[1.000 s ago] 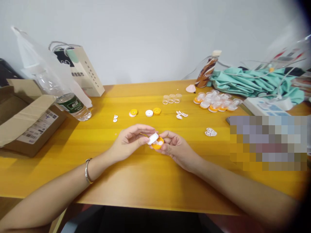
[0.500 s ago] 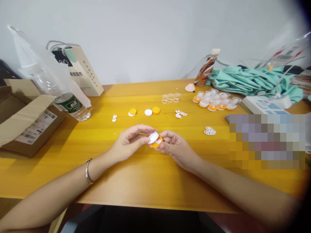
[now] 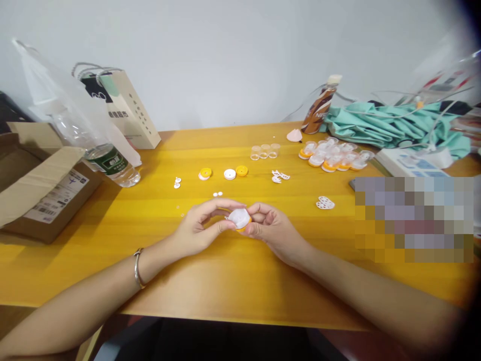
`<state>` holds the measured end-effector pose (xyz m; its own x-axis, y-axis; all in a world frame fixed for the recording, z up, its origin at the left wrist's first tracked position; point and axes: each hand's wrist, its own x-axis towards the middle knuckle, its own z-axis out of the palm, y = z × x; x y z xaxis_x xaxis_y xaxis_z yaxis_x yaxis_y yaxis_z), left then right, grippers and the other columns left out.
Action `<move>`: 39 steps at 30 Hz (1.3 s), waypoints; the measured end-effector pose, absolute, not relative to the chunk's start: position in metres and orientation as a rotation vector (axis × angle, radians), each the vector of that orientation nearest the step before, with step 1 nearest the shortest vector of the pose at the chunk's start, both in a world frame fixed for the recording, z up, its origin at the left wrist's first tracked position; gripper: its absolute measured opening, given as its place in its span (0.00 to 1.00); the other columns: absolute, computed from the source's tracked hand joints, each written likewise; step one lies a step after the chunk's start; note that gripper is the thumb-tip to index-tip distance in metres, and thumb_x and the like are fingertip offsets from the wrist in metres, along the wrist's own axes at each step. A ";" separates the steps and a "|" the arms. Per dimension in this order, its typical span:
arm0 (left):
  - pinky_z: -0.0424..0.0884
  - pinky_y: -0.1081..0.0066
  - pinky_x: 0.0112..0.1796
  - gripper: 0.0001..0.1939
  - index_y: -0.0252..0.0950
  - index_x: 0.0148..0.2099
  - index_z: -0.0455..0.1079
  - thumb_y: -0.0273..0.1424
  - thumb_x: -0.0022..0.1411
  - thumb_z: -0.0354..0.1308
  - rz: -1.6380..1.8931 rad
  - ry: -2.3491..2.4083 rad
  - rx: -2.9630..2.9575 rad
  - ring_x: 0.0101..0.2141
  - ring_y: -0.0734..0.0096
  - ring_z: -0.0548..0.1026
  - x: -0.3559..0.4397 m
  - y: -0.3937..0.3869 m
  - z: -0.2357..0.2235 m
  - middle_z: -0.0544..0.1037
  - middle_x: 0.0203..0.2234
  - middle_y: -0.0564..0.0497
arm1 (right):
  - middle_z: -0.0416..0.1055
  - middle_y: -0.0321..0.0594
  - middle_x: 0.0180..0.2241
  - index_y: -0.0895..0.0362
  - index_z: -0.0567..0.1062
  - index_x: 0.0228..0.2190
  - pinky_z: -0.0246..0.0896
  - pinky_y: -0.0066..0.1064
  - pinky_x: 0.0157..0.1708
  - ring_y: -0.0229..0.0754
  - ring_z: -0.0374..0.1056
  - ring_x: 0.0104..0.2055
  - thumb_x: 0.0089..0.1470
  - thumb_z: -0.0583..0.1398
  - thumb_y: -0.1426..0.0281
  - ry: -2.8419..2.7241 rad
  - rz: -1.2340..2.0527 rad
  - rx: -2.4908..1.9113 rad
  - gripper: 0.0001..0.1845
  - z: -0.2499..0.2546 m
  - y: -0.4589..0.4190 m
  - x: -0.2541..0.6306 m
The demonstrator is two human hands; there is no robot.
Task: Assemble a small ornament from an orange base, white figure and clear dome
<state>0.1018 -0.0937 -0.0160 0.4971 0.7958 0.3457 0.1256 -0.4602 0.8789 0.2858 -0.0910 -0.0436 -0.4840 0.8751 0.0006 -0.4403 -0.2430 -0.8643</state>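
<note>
Sitting between the fingertips of both hands: white-and-orange round piece [image 3: 239,219], white face up, orange rim below. Left hand [image 3: 205,225] grips its left side; right hand [image 3: 272,228] pinches its right edge. Fit of the two parts partly hidden by fingers, possibly closed. Beyond, on table [image 3: 210,291]: two small white discs [image 3: 218,194], then white ring [image 3: 230,174] beside yellow ring [image 3: 242,171]. Farther right: clear cups [image 3: 265,152].

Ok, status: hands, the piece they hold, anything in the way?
Left hand gripping white cap. Right hand gripping orange base. Cap over base, full seating unclear. Two white discs beyond, not blocking.
</note>
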 end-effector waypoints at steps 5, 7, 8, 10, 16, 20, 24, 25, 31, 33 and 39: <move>0.68 0.68 0.46 0.15 0.36 0.48 0.66 0.25 0.58 0.55 1.016 0.757 1.974 0.45 0.67 0.71 0.102 -0.093 -0.017 0.73 0.43 0.46 | 0.76 0.31 0.26 0.57 0.71 0.26 0.62 0.23 0.33 0.30 0.69 0.28 0.36 0.68 0.71 -1.083 1.832 -0.666 0.12 -0.041 -0.092 0.286; 0.68 0.67 0.46 0.14 0.36 0.48 0.66 0.25 0.58 0.55 1.019 0.758 2.003 0.44 0.67 0.71 0.102 -0.093 -0.017 0.73 0.43 0.45 | 0.76 0.31 0.26 0.57 0.72 0.25 0.63 0.24 0.34 0.31 0.70 0.28 0.36 0.69 0.71 -1.086 1.814 -0.685 0.12 -0.040 -0.093 0.286; 0.68 0.66 0.46 0.14 0.36 0.47 0.66 0.25 0.58 0.55 1.022 0.755 2.022 0.44 0.67 0.71 0.102 -0.093 -0.016 0.73 0.43 0.45 | 0.76 0.31 0.27 0.56 0.72 0.25 0.63 0.24 0.35 0.31 0.70 0.29 0.35 0.69 0.71 -1.086 1.806 -0.691 0.12 -0.040 -0.093 0.286; 0.68 0.65 0.46 0.14 0.36 0.47 0.67 0.25 0.57 0.55 1.021 0.743 2.074 0.44 0.66 0.71 0.102 -0.093 -0.016 0.73 0.43 0.44 | 0.76 0.31 0.26 0.56 0.72 0.25 0.63 0.25 0.35 0.32 0.70 0.29 0.35 0.69 0.72 -1.087 1.796 -0.695 0.12 -0.040 -0.093 0.286; 0.68 0.64 0.44 0.18 0.38 0.50 0.65 0.26 0.57 0.56 1.029 0.694 2.355 0.43 0.66 0.72 0.098 -0.089 -0.014 0.75 0.42 0.45 | 0.76 0.30 0.23 0.55 0.72 0.24 0.65 0.27 0.35 0.34 0.71 0.28 0.31 0.70 0.72 -1.081 1.754 -0.730 0.14 -0.039 -0.094 0.285; 0.67 0.65 0.44 0.20 0.39 0.53 0.64 0.26 0.56 0.57 1.019 0.637 2.492 0.43 0.66 0.72 0.096 -0.087 -0.012 0.74 0.43 0.45 | 0.76 0.30 0.25 0.55 0.71 0.24 0.67 0.29 0.34 0.36 0.73 0.28 0.27 0.70 0.73 -1.066 1.711 -0.764 0.17 -0.039 -0.096 0.284; 0.67 0.67 0.43 0.21 0.39 0.53 0.63 0.26 0.57 0.57 1.003 0.643 2.562 0.43 0.67 0.72 0.095 -0.089 -0.010 0.73 0.43 0.45 | 0.77 0.30 0.26 0.54 0.71 0.24 0.68 0.31 0.35 0.38 0.73 0.30 0.29 0.70 0.74 -1.075 1.675 -0.730 0.17 -0.040 -0.099 0.284; 0.67 0.67 0.43 0.21 0.39 0.54 0.63 0.26 0.57 0.57 0.995 0.644 2.582 0.43 0.67 0.72 0.095 -0.090 -0.010 0.73 0.43 0.45 | 0.77 0.30 0.26 0.54 0.71 0.25 0.69 0.32 0.36 0.38 0.73 0.30 0.29 0.70 0.75 -1.078 1.664 -0.725 0.17 -0.040 -0.100 0.284; 0.67 0.65 0.43 0.21 0.39 0.55 0.60 0.24 0.59 0.53 0.938 0.584 2.698 0.43 0.67 0.71 0.092 -0.091 -0.010 0.72 0.47 0.43 | 0.76 0.31 0.24 0.54 0.71 0.24 0.69 0.32 0.34 0.39 0.73 0.28 0.29 0.70 0.73 -1.098 1.664 -0.727 0.16 -0.037 -0.101 0.284; 0.67 0.65 0.43 0.22 0.38 0.56 0.59 0.24 0.59 0.53 0.909 0.545 2.721 0.44 0.66 0.71 0.091 -0.090 -0.008 0.71 0.48 0.43 | 0.76 0.30 0.23 0.54 0.71 0.24 0.69 0.31 0.33 0.37 0.73 0.27 0.30 0.70 0.73 -1.101 1.692 -0.712 0.16 -0.038 -0.099 0.284; 0.68 0.65 0.43 0.19 0.37 0.53 0.63 0.26 0.59 0.54 0.881 0.642 2.499 0.42 0.67 0.71 0.092 -0.089 0.000 0.73 0.43 0.43 | 0.76 0.31 0.27 0.54 0.71 0.26 0.67 0.27 0.34 0.33 0.72 0.29 0.33 0.69 0.73 -1.100 1.799 -0.665 0.15 -0.045 -0.092 0.283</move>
<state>0.0922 -0.0891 -0.0001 0.6940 0.5435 0.4723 0.2831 -0.8090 0.5151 0.2831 -0.0917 -0.0445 -0.4527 0.8916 0.0082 -0.4140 -0.2020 -0.8876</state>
